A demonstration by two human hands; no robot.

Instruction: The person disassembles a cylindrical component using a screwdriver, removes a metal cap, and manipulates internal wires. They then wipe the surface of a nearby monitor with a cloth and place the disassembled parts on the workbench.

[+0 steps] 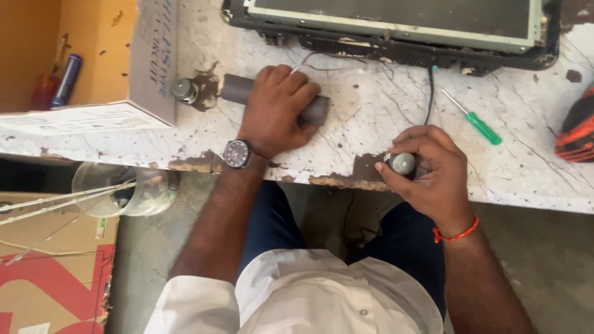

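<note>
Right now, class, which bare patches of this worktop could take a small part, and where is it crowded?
Free: worktop between left hand and green screwdriver; also right of right hand. Crowded: under the opened screen, with its wires.

dark cylinder (238,89) | lying flat on table, mid-left || small silver-capped part (402,163) | near table's front edge

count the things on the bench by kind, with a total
Dark cylinders: 1, under the left hand
Small metal parts: 2, one by the box, one in the right hand
Green screwdrivers: 1
Cardboard boxes: 1
Opened screen units: 1
Total: 6
</note>
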